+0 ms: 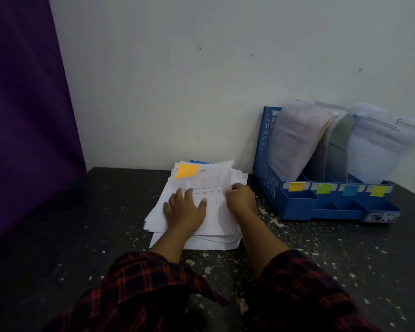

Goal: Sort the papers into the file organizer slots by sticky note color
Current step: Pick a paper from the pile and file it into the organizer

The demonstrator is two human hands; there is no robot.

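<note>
Papers stacked on table left of organizer; left hand flat, fingers spread, on top sheet; right hand fingers curled, pinching sheet edge.

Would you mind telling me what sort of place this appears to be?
Probably a simple office or home desk set against a wall: a blue file organizer with colour-tagged slots holding documents, a loose stack of papers topped by an orange sticky note, and a dark speckled tabletop.
</note>
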